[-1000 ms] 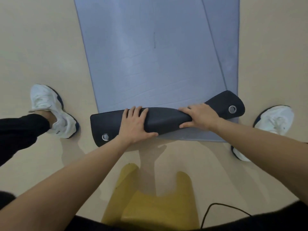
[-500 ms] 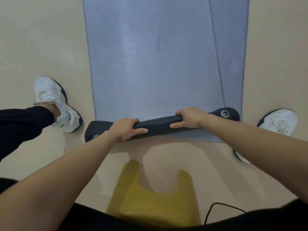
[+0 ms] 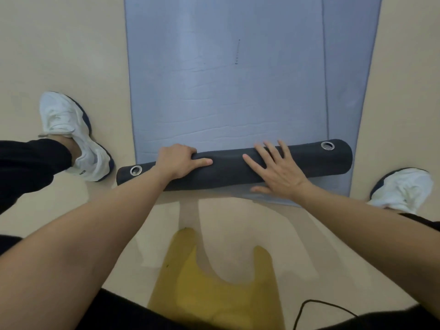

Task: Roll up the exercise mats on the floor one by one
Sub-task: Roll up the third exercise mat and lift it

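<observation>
A grey-blue exercise mat point(image 3: 226, 96) lies flat on the beige floor and runs away from me. Its near end is curled into a dark roll point(image 3: 228, 171) with a metal eyelet at each end. My left hand point(image 3: 179, 160) grips the roll left of centre, fingers curled over its far side. My right hand point(image 3: 277, 171) rests flat on the roll right of centre, fingers spread. A second grey-blue mat point(image 3: 347, 96) lies underneath and shows along the right side and below the roll.
My white shoes stand on either side of the mat, left shoe point(image 3: 71, 136) and right shoe point(image 3: 402, 189). A yellow object point(image 3: 214, 289) sits on the floor near my body. A thin black cable point(image 3: 316, 306) loops at the bottom right.
The curled end has rolled further onto the mat and become thicker. My right hand has gone from gripping the roll to lying flat on it. My left hand still grips.
</observation>
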Available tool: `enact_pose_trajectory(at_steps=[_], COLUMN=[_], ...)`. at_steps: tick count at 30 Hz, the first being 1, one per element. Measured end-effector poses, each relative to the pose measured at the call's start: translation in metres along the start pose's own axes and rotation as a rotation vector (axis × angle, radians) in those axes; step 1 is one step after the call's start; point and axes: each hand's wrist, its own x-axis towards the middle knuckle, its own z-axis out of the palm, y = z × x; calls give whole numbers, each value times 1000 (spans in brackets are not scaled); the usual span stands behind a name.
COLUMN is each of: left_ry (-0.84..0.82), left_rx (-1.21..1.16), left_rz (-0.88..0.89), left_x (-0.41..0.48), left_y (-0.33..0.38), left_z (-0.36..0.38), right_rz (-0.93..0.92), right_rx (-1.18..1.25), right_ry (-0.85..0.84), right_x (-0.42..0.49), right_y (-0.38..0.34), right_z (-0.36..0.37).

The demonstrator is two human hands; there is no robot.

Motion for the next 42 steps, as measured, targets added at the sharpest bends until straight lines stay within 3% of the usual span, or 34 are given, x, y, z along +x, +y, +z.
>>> enact_pose_trajectory(at_steps=[3,8,13,16,20,25,35,38,40,42], left_ry=[40,94,376,456,386,241,-146,-202,-213,-222], left_rx=[29,-148,-41,56,161,160,-24,-77,-91,-105], left_rz=[-30,-123,63,122,89,193,212,201,197,192], left_x=[7,13,-12,-25,-15,6,19,24,30,35], left_y=[2,5,17,26,29,18,0,1,3,2], left_z=[0,-3,6,22,26,-7,-37,-34,-35,-37], right_rz=[-1,31,-20,-20,39,136,291,344,366,238], right_rx=[-18,35,162,234,362,572,847,770,522,306], right_ry=[-56,-123,-198,-259,-374,-434,-676,-582,-326,14], right_x=[0,32,65,81,96,105,104,86,68,47], right_y=[1,19,45,60,70,73,69,55,42,26], right_z=[0,-9,-15,-20,-27,-39,-55,-53,-48,-35])
